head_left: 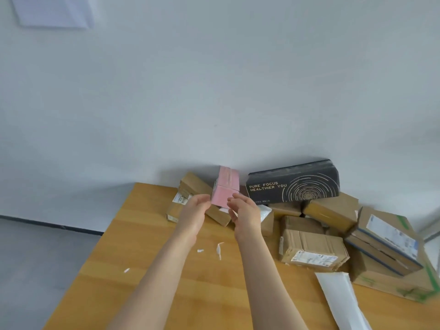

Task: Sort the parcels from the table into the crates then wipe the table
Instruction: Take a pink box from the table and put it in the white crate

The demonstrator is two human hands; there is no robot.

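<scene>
1. The left hand [194,211] has its fingers [206,198] nearly straight and close together, tips against the left side of the pink box [227,184]; no curl round it shows.
2. The right hand [246,211] has its fingers loosely bent, tips at the box's lower right edge; the thumb is hidden, so I cannot tell whether it grips or only touches.
3. The box lies straight ahead of both hands, its near end between them; its long axis seems to run up and away toward the wall [214,91], slightly tilted; both hands are about equally near.
4. It sits at the far edge of the table [147,258], over brown boxes [314,248] and just left of a black box [292,186]; whether it rests on the pile or is lifted is unclear.
5. Likely next: squeeze from both sides and draw it back; no crate is in view, and the piled table and paper scraps [219,250] suggest sorting is far from done.
</scene>
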